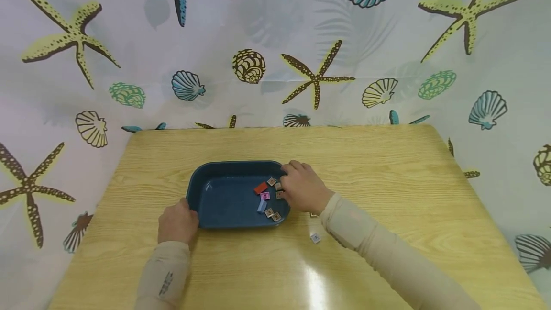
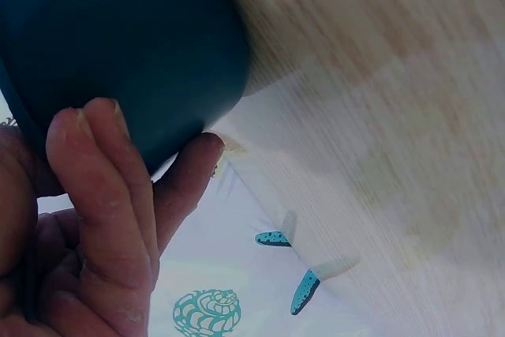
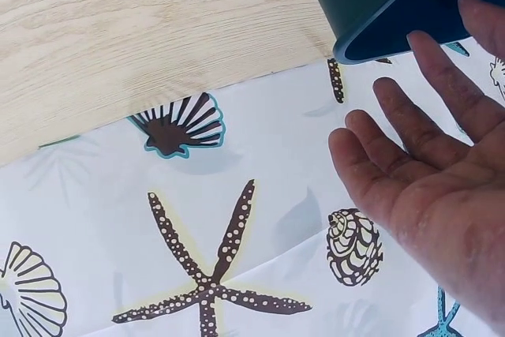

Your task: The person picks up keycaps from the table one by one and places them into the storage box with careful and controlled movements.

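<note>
A dark blue plastic tray [image 1: 228, 200] sits on the table. Its left front corner is held by my left hand [image 1: 178, 223], with the thumb at the rim and the fingers against the outer wall in the left wrist view. Over the tray's right end is my right hand [image 1: 305, 188], its fingers spread loosely with nothing visible between them in the right wrist view. Inside, towards the right, lie a red block [image 1: 260, 187], a pink tile [image 1: 265, 196], a light blue block [image 1: 262, 206] and several small beige tiles [image 1: 276, 216].
On the wooden table [image 1: 387, 171], right of the tray, lies a whitish tile [image 1: 315, 238]. Another tile [image 1: 313, 215] is partly hidden by my right wrist. A cloth [image 1: 267, 27] printed with shells and starfish hangs behind and beside the table.
</note>
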Motion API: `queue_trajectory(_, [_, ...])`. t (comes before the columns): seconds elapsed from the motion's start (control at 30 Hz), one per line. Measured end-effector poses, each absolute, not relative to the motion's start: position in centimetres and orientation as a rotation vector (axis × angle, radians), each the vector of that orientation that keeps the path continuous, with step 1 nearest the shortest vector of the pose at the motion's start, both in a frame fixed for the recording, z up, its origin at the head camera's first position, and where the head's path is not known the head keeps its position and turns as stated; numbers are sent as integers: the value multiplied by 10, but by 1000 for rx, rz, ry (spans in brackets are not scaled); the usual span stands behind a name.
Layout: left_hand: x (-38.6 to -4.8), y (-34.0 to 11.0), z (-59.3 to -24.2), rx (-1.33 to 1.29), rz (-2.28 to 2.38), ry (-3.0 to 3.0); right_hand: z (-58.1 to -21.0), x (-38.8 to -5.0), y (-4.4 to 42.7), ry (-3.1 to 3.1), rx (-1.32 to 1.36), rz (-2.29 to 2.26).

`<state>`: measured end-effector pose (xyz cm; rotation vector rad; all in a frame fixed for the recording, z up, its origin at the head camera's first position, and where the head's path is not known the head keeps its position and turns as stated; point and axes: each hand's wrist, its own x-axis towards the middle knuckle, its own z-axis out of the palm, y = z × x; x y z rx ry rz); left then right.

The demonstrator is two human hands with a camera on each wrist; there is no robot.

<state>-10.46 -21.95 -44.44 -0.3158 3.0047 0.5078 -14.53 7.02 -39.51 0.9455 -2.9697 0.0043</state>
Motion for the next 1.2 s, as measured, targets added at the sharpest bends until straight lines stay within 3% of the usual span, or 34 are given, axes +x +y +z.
queue_trajectory(0.77, [-106, -220, -443, -309, 525, 3001, -405, -136, 106, -2930, 869, 8])
queue_trajectory(1.2, [-106, -221, -443, -318, 523, 2968, -446, -115, 136, -2989, 819, 82])
